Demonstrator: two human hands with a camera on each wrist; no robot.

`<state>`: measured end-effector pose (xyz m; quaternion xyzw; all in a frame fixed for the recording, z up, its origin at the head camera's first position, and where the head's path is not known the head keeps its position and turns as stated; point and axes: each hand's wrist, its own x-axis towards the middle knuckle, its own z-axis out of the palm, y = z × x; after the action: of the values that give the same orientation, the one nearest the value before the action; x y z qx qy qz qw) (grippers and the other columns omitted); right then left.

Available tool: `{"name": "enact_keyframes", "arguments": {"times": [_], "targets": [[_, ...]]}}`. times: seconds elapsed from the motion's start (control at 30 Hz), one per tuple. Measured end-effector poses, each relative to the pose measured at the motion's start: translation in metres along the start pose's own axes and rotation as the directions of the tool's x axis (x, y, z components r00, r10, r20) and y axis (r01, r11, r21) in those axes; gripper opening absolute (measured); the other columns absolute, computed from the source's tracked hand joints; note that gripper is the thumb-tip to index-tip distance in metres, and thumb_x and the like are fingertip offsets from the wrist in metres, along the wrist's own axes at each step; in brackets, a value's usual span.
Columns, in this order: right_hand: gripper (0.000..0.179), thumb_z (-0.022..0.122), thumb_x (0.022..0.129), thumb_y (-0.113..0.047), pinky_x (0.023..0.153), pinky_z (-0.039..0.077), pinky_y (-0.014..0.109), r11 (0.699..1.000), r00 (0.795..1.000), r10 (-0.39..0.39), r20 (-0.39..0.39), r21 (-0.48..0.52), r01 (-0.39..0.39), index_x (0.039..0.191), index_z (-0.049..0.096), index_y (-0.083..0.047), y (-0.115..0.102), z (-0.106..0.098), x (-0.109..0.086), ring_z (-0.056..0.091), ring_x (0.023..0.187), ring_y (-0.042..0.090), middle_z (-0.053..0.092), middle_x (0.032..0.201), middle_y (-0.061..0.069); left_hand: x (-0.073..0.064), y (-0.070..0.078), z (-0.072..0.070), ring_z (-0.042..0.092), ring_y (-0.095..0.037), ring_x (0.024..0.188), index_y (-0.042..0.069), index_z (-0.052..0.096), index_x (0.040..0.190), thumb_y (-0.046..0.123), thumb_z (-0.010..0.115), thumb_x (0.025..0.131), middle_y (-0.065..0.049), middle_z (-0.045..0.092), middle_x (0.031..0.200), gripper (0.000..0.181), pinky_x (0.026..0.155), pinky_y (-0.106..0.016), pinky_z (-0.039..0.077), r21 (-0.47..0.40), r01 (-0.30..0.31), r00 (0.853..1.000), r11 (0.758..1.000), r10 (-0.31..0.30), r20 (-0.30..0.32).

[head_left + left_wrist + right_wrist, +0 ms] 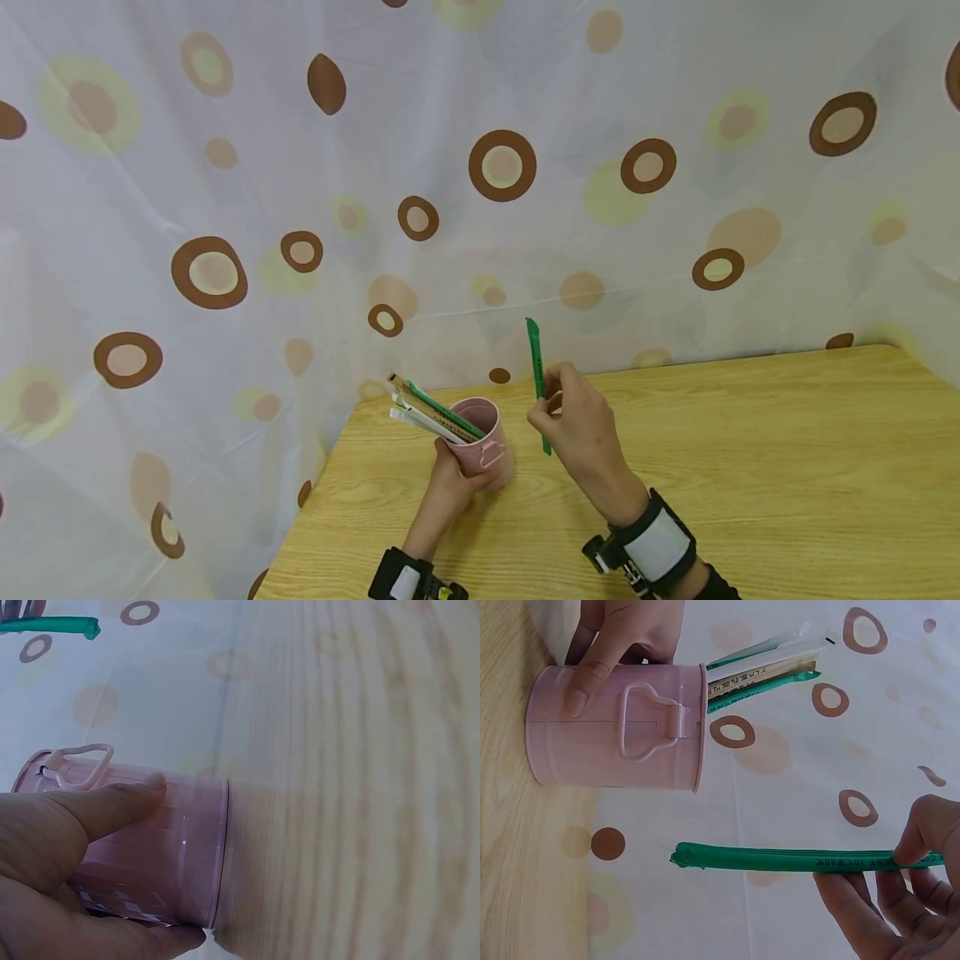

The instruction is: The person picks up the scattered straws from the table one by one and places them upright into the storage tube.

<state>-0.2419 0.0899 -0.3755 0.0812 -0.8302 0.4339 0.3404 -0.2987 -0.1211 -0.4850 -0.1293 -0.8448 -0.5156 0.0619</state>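
Note:
My left hand (448, 490) grips a pink metal pail (505, 468) low on its side, the thumb pressed along the wall near the small loop handle (628, 742). The pail stands upright on the table. Several wrapped straws (427, 417) in green, white and brown lean out of its left side; their lower ends are hidden inside. To the right of the pail, my right hand (585, 421) pinches a green wrapped straw (780, 857) between thumb and fingers. This straw stands nearly upright above the tabletop, apart from the pail, with printed lettering along its wrapper.
A light wood-grain table (787, 467) extends far to the right of both hands. Behind it and along the left hangs a white curtain (450, 92) with brown, tan and yellow-green circles. The pail stands near the table's back left corner.

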Motion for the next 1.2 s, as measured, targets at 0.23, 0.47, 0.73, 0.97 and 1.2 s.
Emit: {"name": "enact_keyframes", "arguments": {"times": [0.23,0.47,0.73,0.97,1.2], "targets": [[0.025,0.062,0.074,-0.007,0.060,0.049,0.022,1.000,1.000,-0.025,-0.015,0.012,0.025,0.096,0.051,-0.012,-0.001,0.000,0.000,0.057,0.071,0.007,0.054,0.079,-0.003,-0.001,0.000,-0.001,0.037,-0.028,0.127,0.001,0.012,0.140,0.014,0.080,0.068,-0.020,0.036,0.138,0.100,0.104,-0.044,0.031,-0.007,-0.003,1.000,1.000,0.003,0.006],[0.025,0.061,0.076,-0.007,0.061,0.049,0.019,0.997,0.999,-0.048,-0.022,0.064,0.050,0.097,0.051,-0.013,0.000,0.003,0.000,0.057,0.074,0.005,0.054,0.081,-0.005,0.000,-0.002,-0.001,0.036,-0.027,0.128,0.003,0.010,0.141,0.014,0.080,0.068,-0.019,0.035,0.140,0.101,0.104,-0.043,0.031,0.015,-0.006,1.000,1.000,0.006,0.011],[0.024,0.059,0.082,-0.004,0.068,0.051,0.023,0.940,0.963,-0.263,-0.052,0.211,0.268,0.104,0.051,-0.012,0.010,0.024,-0.002,0.058,0.088,0.009,0.054,0.094,-0.003,0.002,-0.002,-0.001,0.037,-0.027,0.127,0.002,0.012,0.140,0.015,0.081,0.067,-0.020,0.036,0.139,0.101,0.104,-0.044,0.032,0.003,-0.002,1.000,1.000,0.002,0.007],[0.028,0.055,0.086,-0.004,0.072,0.050,0.022,0.885,0.936,-0.332,-0.118,0.303,0.353,0.113,0.050,-0.010,0.020,0.054,-0.001,0.058,0.093,0.011,0.053,0.099,0.000,0.004,0.001,-0.001,0.037,-0.028,0.127,0.001,0.011,0.141,0.013,0.079,0.070,-0.021,0.035,0.139,0.099,0.104,-0.043,0.032,-0.018,-0.016,0.999,1.000,0.016,0.032],[0.026,0.057,0.086,-0.004,0.074,0.048,0.018,0.914,0.939,-0.343,0.020,0.238,0.328,0.111,0.051,-0.009,0.015,0.086,0.016,0.056,0.091,0.009,0.055,0.098,0.001,0.000,0.002,-0.004,0.041,-0.028,0.124,0.001,0.012,0.139,0.016,0.078,0.071,-0.021,0.038,0.137,0.096,0.102,-0.044,0.034,0.007,-0.014,0.999,1.000,0.014,0.035]]}}
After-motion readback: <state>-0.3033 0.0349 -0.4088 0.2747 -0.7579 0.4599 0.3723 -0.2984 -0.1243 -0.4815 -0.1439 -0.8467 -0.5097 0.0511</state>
